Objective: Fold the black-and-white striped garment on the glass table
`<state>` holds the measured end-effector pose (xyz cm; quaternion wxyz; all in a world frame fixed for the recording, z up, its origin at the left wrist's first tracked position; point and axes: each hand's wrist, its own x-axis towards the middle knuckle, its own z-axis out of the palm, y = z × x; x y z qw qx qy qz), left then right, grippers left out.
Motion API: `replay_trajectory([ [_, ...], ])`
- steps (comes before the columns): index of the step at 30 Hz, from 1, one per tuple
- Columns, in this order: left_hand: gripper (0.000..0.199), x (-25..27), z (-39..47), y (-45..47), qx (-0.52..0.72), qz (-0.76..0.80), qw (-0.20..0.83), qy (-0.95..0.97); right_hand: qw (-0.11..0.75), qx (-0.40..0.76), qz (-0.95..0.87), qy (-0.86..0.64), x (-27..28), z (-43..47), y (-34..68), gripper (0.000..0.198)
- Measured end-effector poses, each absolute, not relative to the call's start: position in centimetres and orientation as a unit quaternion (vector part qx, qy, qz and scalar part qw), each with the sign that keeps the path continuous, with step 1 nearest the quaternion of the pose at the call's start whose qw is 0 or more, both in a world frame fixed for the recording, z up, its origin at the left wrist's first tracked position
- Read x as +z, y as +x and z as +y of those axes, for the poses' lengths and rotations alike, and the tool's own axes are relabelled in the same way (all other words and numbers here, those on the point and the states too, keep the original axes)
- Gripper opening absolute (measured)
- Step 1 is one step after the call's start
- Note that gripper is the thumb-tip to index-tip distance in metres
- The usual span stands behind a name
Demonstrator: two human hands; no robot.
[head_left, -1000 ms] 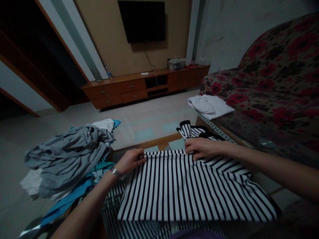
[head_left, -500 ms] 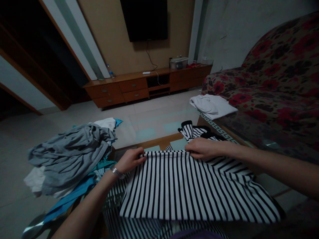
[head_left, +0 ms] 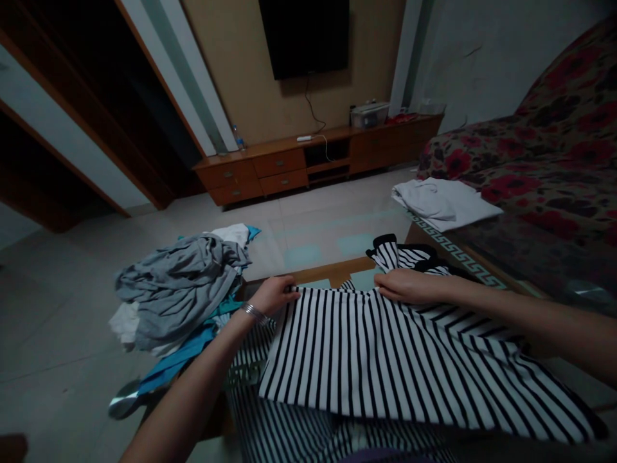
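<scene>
A black-and-white striped garment, which looks like a shirt, stretches across the lower middle with its near side hanging over the table edge. My left hand, with silver bangles on the wrist, pinches its far left corner. Farther right along the same far edge, my right hand is closed on the fabric. Beyond that hand, a bunched part with black trim lies on the glass-topped table; whether it belongs to the same garment I cannot tell.
A heap of clothes with a grey garment on top lies at the table's left. A folded white garment rests at the far right, by the flowered sofa. Behind stand a low wooden cabinet and a wall-mounted TV.
My view has turned a little left, so the scene sits farther right. Both hands keep hold of the striped garment, and its top edge between them has slackened slightly.
</scene>
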<state>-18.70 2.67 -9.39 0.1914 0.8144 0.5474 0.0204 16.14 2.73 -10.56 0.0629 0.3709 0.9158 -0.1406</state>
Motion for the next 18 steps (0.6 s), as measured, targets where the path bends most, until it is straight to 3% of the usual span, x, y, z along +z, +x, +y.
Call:
replay_trajectory([
  [6,0.012,-10.8,3.1,-19.0,0.019,0.584,0.172,0.793,0.083,-0.130,0.899,0.410,-10.6,2.9,15.5,0.024],
  [10,0.006,-11.9,3.2,-19.4,0.097,0.540,0.146,0.823,0.058,-0.166,0.887,0.426,-10.8,3.3,16.7,0.021],
  [14,0.002,-12.0,3.3,-19.4,0.122,0.455,0.180,0.863,-0.006,-0.169,0.924,0.344,-10.8,3.7,17.7,0.020],
  [18,0.007,-11.7,3.6,-19.3,0.097,0.468,0.210,0.853,-0.021,-0.178,0.938,0.297,-10.6,3.6,17.8,0.018],
])
